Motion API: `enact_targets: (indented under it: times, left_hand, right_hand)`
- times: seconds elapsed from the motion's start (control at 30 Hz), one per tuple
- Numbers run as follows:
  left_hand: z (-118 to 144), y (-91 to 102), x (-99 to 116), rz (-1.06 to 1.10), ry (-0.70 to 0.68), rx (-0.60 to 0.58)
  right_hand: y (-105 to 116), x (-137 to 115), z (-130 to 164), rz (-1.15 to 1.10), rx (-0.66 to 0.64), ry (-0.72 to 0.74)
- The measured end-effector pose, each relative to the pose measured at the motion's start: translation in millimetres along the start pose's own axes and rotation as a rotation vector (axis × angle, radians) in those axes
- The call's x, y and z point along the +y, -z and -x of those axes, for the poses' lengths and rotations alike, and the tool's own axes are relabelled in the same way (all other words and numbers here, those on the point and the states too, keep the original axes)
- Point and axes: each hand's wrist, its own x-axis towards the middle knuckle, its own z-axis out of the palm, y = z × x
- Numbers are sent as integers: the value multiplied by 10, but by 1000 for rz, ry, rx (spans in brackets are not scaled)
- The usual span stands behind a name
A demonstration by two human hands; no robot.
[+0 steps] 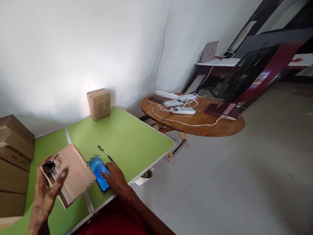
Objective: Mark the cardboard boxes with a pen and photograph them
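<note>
We are gripping a torn-open brown cardboard box (69,174) in our left hand (47,192), fingers wrapped around its end, thumb pressed across its face, holding it tilted above the green folding table (127,137). Our right hand (116,178) is resting loosely open, a fingertip touching the lit blue screen of a smartphone (100,174) lying flat near the table's front edge. A thin dark pen (105,153) is lying just beyond it.

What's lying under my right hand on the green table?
A phone with a lit blue screen lies flat on the green table; the right hand touches it. Its near edge is covered by the fingers.
</note>
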Motion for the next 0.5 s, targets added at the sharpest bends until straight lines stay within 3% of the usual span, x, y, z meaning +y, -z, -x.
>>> enact_targets:
  times: [0.13, 0.2, 0.23, 0.27, 0.4, 0.43, 0.5]
  left_hand:
    - [26, 6, -35, 2, 27, 10]
    - [34, 3, -52, 6, 31, 20]
    - [38, -3, -58, 7, 26, 26]
    - [45, -10, -64, 7, 16, 38]
    - [110, 27, -139, -11, -3, 68]
    - [130, 82, -185, -28, 6, 77]
    - [146, 275, -318, -85, -3, 93]
  right_hand:
    - [61, -85, 52, 30, 56, 14]
    - [95, -182, 93, -122, 53, 28]
    - [101, -247, 114, -273, -12, 15]
    - [92, -323, 135, -465, -139, -19]
    - [-127, -694, 174, -1208, -938, -208]
    - [-217, -796, 162, -1316, -1045, -221]
    - [-379, -996, 94, -1449, -1075, -223]
